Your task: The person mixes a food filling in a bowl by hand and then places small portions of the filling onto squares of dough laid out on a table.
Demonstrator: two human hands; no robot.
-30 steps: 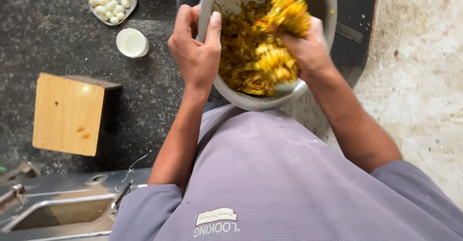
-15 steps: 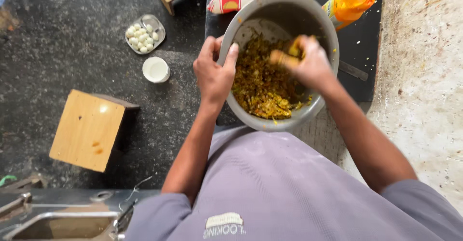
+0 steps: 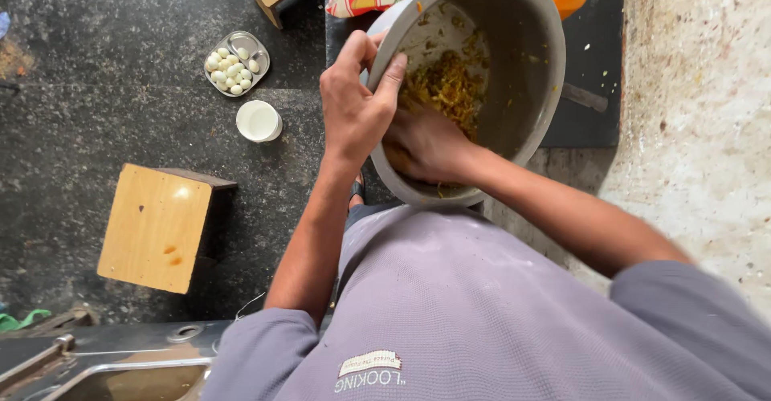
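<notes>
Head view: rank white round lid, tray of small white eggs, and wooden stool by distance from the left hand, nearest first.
From the left hand, gripping the metal bowl's rim:
1. White round lid, just to its left on the dark floor.
2. Tray of small white eggs, up and left, beyond the lid.
3. Wooden stool, lower left, farthest.

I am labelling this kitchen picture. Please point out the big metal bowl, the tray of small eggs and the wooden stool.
metal bowl (image 3: pixel 522 56): head view, bare inner wall.
tray of small eggs (image 3: pixel 255 45): head view, metal rim.
wooden stool (image 3: pixel 154 228): head view, middle of seat.
</notes>
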